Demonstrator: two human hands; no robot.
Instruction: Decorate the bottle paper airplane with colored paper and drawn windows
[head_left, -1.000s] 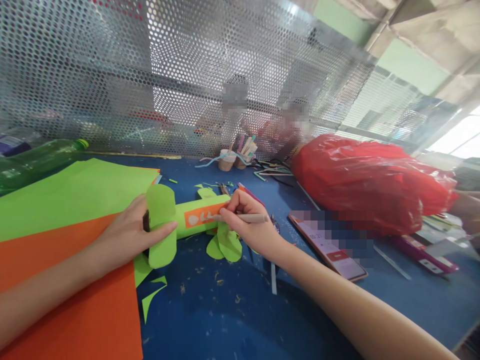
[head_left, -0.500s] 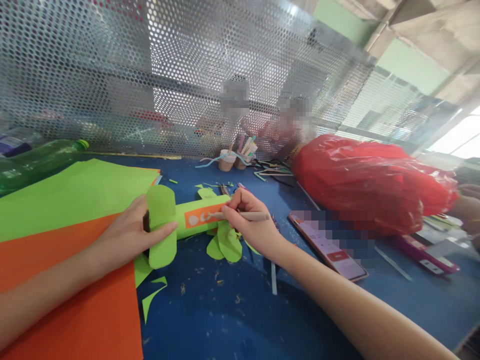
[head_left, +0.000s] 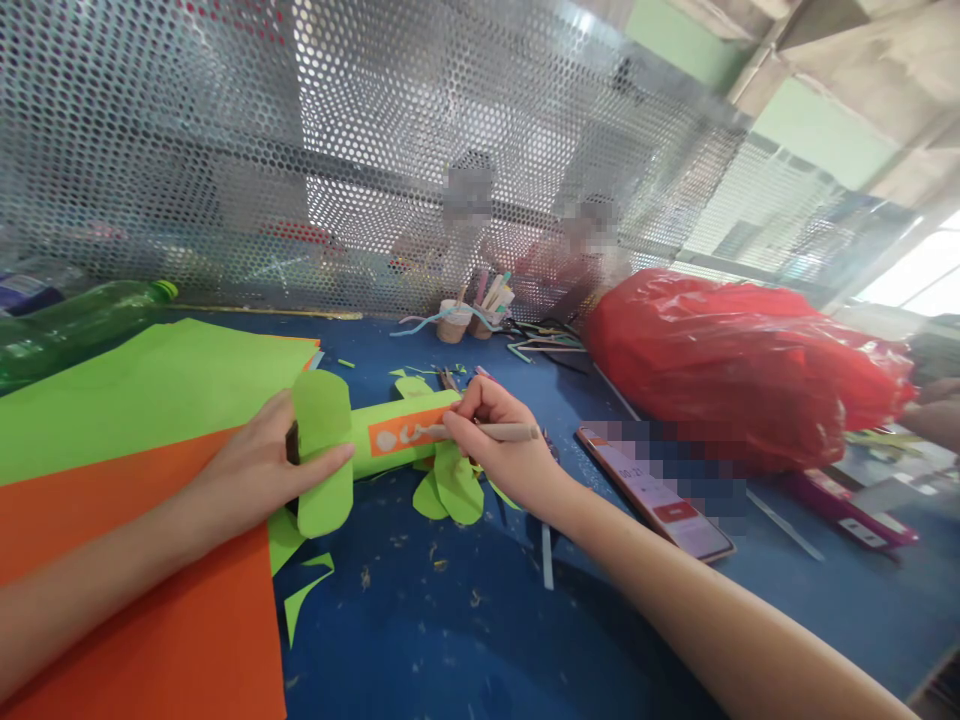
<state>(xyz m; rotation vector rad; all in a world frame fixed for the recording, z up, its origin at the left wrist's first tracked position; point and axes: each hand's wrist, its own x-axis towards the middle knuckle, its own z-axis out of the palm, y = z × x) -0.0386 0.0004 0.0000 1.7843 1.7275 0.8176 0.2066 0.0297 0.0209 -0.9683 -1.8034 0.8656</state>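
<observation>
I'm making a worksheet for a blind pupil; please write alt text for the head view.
A person's right hand holds a slim beige pen-shaped tool to an orange paper strip with pale marks on a bright green paper tube; the left hand clasps the tube's end. Green and orange paper sheets lie left, a red plastic bag right.

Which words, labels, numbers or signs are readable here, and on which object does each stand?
"00:21" on the phone; last digits uncertain.
Other phone screen text: too blurred.
White marks on the orange strip: cannot tell if letters.
Purple object: any print too small.
</observation>
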